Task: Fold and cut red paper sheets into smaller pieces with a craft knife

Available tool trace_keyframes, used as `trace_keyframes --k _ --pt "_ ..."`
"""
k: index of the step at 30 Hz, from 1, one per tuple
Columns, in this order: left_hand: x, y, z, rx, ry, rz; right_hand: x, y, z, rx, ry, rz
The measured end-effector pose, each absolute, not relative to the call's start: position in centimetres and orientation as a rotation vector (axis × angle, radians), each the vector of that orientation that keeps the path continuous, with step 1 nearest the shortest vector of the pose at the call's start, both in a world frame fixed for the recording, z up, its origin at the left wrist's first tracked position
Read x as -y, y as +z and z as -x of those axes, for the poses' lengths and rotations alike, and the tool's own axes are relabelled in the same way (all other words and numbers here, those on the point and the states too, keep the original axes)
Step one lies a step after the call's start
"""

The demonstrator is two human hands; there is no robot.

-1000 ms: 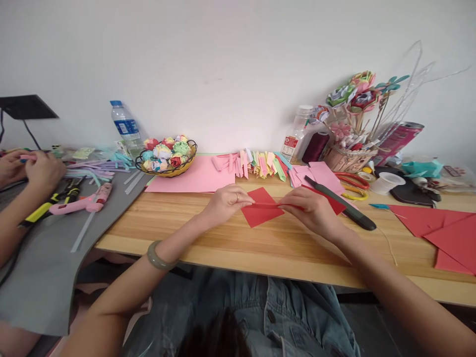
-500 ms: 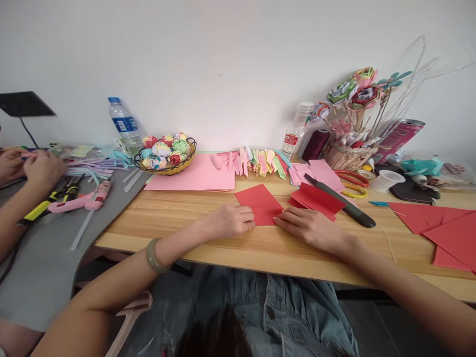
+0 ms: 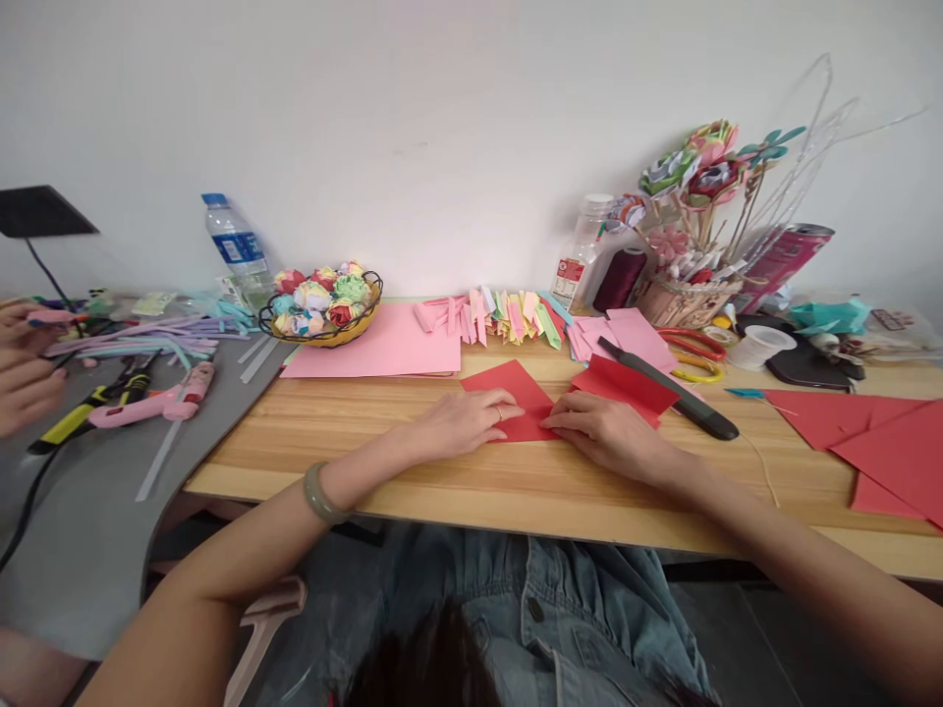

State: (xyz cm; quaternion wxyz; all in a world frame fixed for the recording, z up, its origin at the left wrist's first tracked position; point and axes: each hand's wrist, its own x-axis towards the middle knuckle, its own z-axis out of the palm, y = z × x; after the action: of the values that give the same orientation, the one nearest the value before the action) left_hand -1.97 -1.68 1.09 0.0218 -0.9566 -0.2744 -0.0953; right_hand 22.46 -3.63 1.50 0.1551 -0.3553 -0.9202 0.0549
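A sheet of red paper (image 3: 516, 383) lies flat on the wooden table between my two hands. My left hand (image 3: 468, 422) rests on its left part, fingers stretched over the surface. At the sheet's right edge, the fingertips of my right hand (image 3: 608, 427) are closed together on the red paper. Behind that hand, a folded piece of red paper (image 3: 634, 385) stands partly raised, its lower part covered by the hand. Touching its far side is a black-handled knife-like tool (image 3: 670, 388).
More red sheets (image 3: 891, 452) lie at the right. Behind are a basket of paper flowers (image 3: 324, 304), pink paper (image 3: 368, 344), folded strips (image 3: 508, 316), scissors (image 3: 693, 353) and a stick-covered pot (image 3: 685, 299). A pink glue gun (image 3: 158, 405) lies left, near another person's hand (image 3: 26, 388).
My left hand has moved right, farther onto the red sheet. My right hand stays at the sheet's right edge. The other person's hands have shifted left.
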Motion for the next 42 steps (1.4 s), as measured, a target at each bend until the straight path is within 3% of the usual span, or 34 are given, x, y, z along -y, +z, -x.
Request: trace_keyframes --k 7,19,32,42 --pt "1.1 0.1 2.2 0.666 -0.211 2.921 2.8 1.4 -23.0 2.653 0.334 0.956" --pt "0.9 -0.2 2.3 0.573 -0.159 2.879 4.7 0.9 -20.9 2.818 -0.391 0.907" --pt "1.9 -0.4 3.8 0.797 -0.223 2.847 5.1 0.4 -21.1 2.796 -0.476 1.043" --pt "3.8 0.9 6.0 0.874 -0.192 2.871 5.7 0.9 -20.8 2.714 -0.736 1.178"
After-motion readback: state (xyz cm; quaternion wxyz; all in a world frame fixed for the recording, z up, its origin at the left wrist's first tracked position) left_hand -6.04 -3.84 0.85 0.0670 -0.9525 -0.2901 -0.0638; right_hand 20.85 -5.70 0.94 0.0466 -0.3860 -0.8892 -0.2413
